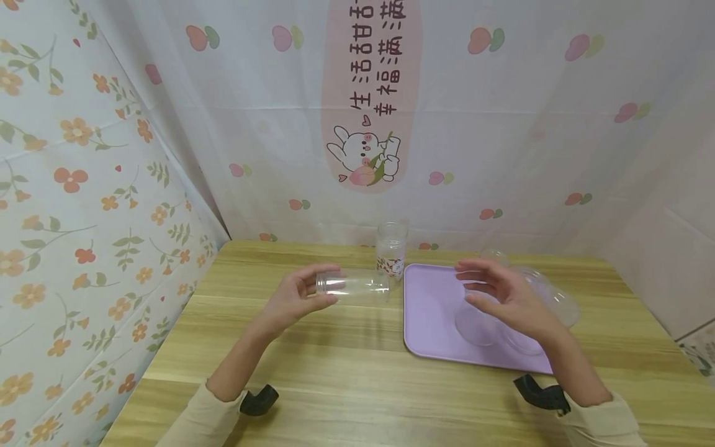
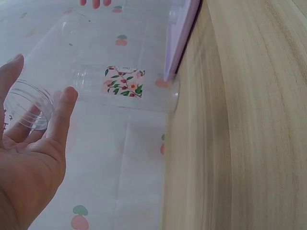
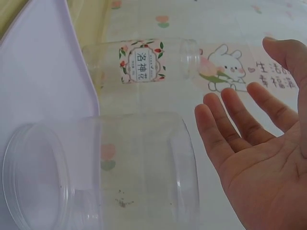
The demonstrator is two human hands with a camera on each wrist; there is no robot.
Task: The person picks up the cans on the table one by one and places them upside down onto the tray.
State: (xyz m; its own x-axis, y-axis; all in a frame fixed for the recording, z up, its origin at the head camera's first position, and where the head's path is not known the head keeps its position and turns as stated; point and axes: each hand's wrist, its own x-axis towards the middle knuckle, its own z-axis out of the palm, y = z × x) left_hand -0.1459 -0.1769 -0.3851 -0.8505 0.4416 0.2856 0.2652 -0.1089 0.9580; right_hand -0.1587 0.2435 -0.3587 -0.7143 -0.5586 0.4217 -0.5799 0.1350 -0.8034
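Note:
My left hand (image 1: 293, 301) holds a clear plastic jar (image 1: 357, 287) on its side above the table, gripping it near the threaded mouth. That mouth, with no lid on it, shows between thumb and fingers in the left wrist view. Just behind it stands a second clear jar (image 1: 390, 267) with a floral label, upright beside the tray. Over the purple tray (image 1: 430, 313) my right hand (image 1: 514, 301) is raised with its fingers spread and nothing in its grasp. Clear containers (image 1: 563, 305) lie beneath and beyond it, partly hidden by the hand and forearm.
A large clear jar (image 3: 144, 158) on the tray fills the lower part of the right wrist view, small dark specks visible on it. The wooden table (image 1: 335, 379) meets a printed curtain (image 1: 251, 124) at the back. Another flowered curtain (image 1: 84, 205) hangs on the left.

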